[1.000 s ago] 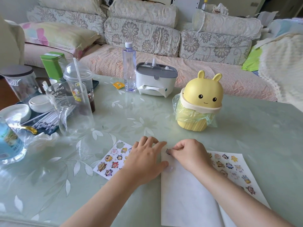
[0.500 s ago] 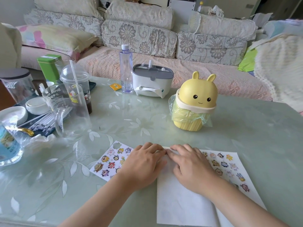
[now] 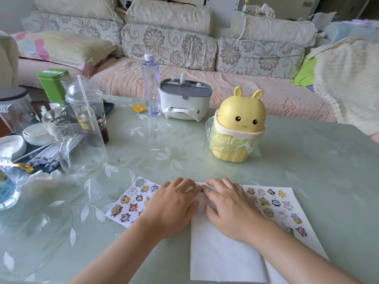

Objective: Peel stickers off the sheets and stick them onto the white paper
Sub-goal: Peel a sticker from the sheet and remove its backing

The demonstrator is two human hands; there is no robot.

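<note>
The white paper [image 3: 221, 255] lies on the table's near edge, between two cartoon sticker sheets. The left sticker sheet [image 3: 131, 199] is partly under my left hand [image 3: 172, 208], which rests flat with fingers apart across the paper's left edge. The right sticker sheet [image 3: 279, 203] lies partly under the paper and my right forearm. My right hand [image 3: 229, 203] lies flat on the paper's top, fingers spread. A small dark sticker [image 3: 201, 189] sits on the paper's top edge between my two hands' fingertips.
A yellow bunny-shaped bin [image 3: 238, 128] stands behind the paper. Farther back are a white tissue box [image 3: 184, 102] and a clear water bottle [image 3: 151, 85]. A glass mug [image 3: 75, 140], a lidded cup with a straw [image 3: 88, 111] and dishes crowd the left side.
My right hand went from pinching the small sticker to lying flat on the paper's top edge. My left hand stayed flat beside it. The view shifted slightly.
</note>
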